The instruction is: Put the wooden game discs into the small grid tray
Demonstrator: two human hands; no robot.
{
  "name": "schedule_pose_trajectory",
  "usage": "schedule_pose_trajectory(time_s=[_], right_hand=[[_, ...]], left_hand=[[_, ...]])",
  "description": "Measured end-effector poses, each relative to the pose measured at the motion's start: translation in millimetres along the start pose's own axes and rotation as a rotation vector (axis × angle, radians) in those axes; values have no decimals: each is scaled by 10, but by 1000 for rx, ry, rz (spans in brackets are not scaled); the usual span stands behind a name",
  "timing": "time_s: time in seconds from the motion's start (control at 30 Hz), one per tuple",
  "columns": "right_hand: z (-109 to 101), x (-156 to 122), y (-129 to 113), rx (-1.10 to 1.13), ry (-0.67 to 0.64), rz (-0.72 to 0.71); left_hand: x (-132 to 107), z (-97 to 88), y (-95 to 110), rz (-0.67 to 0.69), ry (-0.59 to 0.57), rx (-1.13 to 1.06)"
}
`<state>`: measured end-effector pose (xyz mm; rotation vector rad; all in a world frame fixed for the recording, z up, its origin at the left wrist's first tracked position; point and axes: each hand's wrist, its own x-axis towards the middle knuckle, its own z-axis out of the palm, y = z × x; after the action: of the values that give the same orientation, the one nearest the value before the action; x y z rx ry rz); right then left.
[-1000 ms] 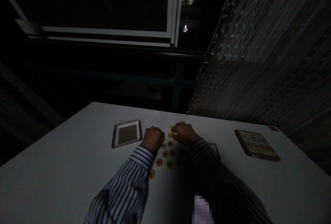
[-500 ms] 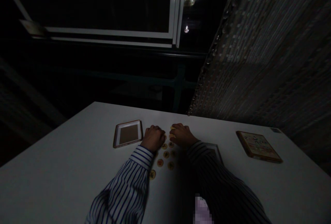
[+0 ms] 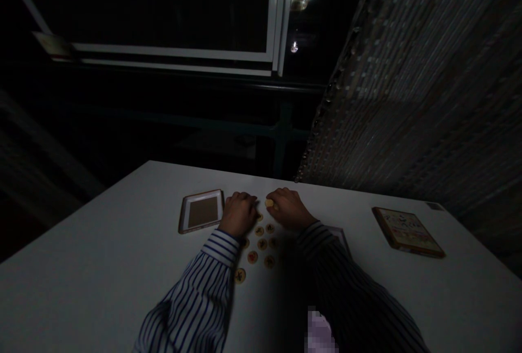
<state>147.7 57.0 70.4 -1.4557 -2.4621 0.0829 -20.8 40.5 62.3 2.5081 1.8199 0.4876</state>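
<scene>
Several round wooden Chinese chess pieces (image 3: pixel 262 243) with dark or red characters lie loosely spread between my forearms. My right hand (image 3: pixel 289 209) is closed, with a pale Chinese chess piece (image 3: pixel 269 203) pinched at its fingertips; a second one may sit behind it. My left hand (image 3: pixel 237 214) has curled fingers, beside a piece (image 3: pixel 260 217) lying at its fingertips. What the left fingers hold, if anything, is hidden. Just left of that hand lies a shallow open box part (image 3: pixel 204 211) with a pale rim and brown bottom.
A second pale-edged tray (image 3: pixel 340 236) is partly covered by my right forearm. On the right of the white table (image 3: pixel 101 249) lies a flat decorated box (image 3: pixel 408 231), with a small dark rectangle (image 3: pixel 434 206) near the corner. A bead curtain (image 3: pixel 391 108) hangs behind.
My right hand has pulled slightly right and closed round a chess piece, now showing at its fingertips. My left hand has shifted a little left, away from the pieces.
</scene>
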Motion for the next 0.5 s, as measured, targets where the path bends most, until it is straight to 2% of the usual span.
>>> schedule_pose_trajectory(time_s=[0.1,0.3,0.4,0.5], right_hand=[[20,26,5,169,47,37],[70,101,57,860,41,122],[55,113,85,994,31,80],[31,106,100,1018,25,65]], left_hand=[[6,-12,-1,-14,6,-31],[22,-12,-10,40,124,-143],[25,-24,11,59,175,-197],[22,-45,48,73,205,-236]])
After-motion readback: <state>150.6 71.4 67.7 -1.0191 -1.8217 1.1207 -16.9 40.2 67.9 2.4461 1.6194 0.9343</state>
